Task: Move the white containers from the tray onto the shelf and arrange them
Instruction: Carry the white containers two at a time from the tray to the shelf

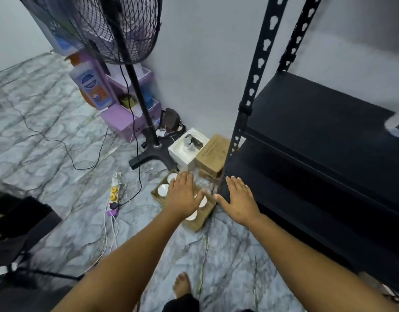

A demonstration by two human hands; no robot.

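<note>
While both grips are spread flat and empty, the left hand (184, 195) covers the white containers (163, 189) in the tray (197, 226).

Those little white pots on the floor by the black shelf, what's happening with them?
A person is standing over a cardboard tray on the floor and reaching down with both bare hands. The left hand is spread open above the white pots in the tray, hiding some of them; the right hand is open too, in front of the corner of the black shelf. Neither hand holds anything yet. No pots are visible on the shelf boards in view.
</note>
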